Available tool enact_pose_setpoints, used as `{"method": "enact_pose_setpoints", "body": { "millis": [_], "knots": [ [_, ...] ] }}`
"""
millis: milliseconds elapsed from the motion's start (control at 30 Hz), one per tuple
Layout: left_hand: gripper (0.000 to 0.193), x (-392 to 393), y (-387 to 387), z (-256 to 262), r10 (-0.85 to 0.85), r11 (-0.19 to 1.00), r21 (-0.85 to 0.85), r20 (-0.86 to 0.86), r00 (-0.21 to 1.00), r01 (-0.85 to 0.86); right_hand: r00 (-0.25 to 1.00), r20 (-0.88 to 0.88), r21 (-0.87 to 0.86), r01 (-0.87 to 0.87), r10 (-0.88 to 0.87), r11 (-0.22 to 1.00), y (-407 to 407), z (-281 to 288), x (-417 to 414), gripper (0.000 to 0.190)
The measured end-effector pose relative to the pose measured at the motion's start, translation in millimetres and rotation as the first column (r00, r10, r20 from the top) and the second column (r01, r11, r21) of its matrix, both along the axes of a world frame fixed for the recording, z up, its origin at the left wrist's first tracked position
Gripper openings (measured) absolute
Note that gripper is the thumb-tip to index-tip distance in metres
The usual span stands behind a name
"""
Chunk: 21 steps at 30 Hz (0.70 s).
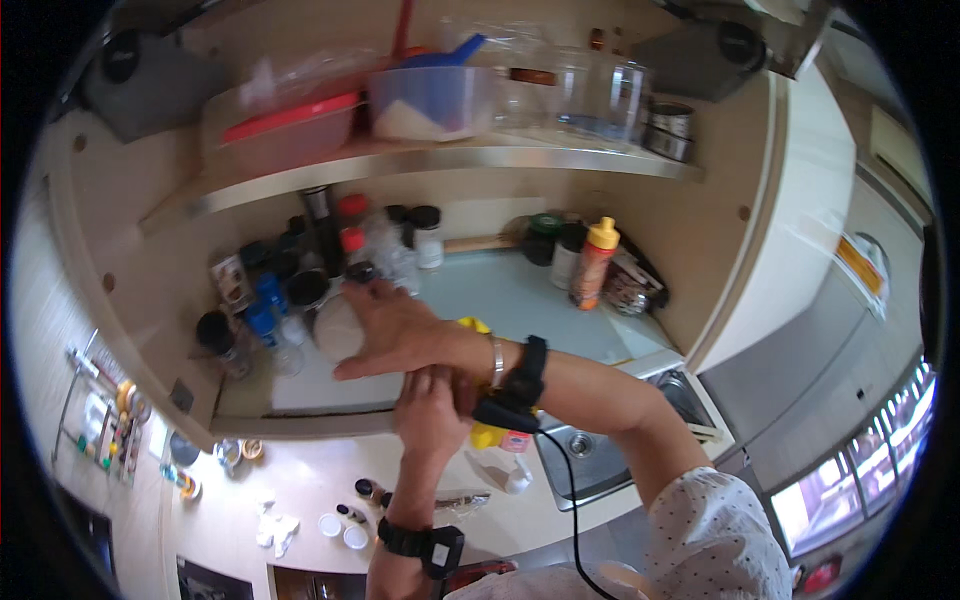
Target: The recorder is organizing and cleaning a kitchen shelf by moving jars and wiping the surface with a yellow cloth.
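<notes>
My right hand (401,330) reaches leftward across the lower cabinet shelf (480,285), its thumb and fingers spread apart. Just beyond it lies a pale round object (337,330), possibly a container lid. A small dark-lidded jar (362,271) is right by its fingertips; contact cannot be made out. My left hand (431,412) is below my right wrist, fingers curled at the shelf's front edge. Something yellow (487,435) shows beside it, partly behind my right forearm. Whether my left hand grips it is hidden.
Jars and bottles, including a blue-capped bottle (260,322), crowd the shelf's left side. A yellow-capped squeeze bottle (595,262) stands at right. Above, an upper shelf (450,159) holds a blue-handled scoop (442,56). Below are a countertop (240,480) and a sink (592,472).
</notes>
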State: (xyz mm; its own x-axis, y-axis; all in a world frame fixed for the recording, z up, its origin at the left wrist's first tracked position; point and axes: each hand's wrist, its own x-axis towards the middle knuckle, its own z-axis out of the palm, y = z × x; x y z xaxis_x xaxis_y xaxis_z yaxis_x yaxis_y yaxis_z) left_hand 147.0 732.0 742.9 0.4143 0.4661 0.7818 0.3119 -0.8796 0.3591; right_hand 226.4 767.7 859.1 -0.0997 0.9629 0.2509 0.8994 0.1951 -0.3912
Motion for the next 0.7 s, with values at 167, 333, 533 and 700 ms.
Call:
{"method": "enact_pose_setpoints", "body": {
  "millis": [167,333,533,700],
  "knots": [
    [0.036,4,-3,2,-0.09,0.994,-0.069,-0.025,0.996,0.088,0.997,-0.062,0.046,0.038,-0.035,0.998,7,-18,12,0.114],
    [0.038,3,-5,5,-0.072,0.995,-0.069,-0.057,0.996,0.068,0.999,-0.041,0.053,0.036,-0.034,0.998,8,-22,13,0.113],
    [0.035,2,0,1,-0.011,0.998,-0.06,-0.011,1.0,0.011,0.999,-0.034,0.138,-0.037,0.042,0.99,15,-22,10,0.108],
    [0.023,11,-7,8,-0.033,0.999,0.026,-0.015,0.999,0.033,0.972,-0.236,0.172,0.036,0.006,0.985,-5,-3,40,0.102]
  ]
}}
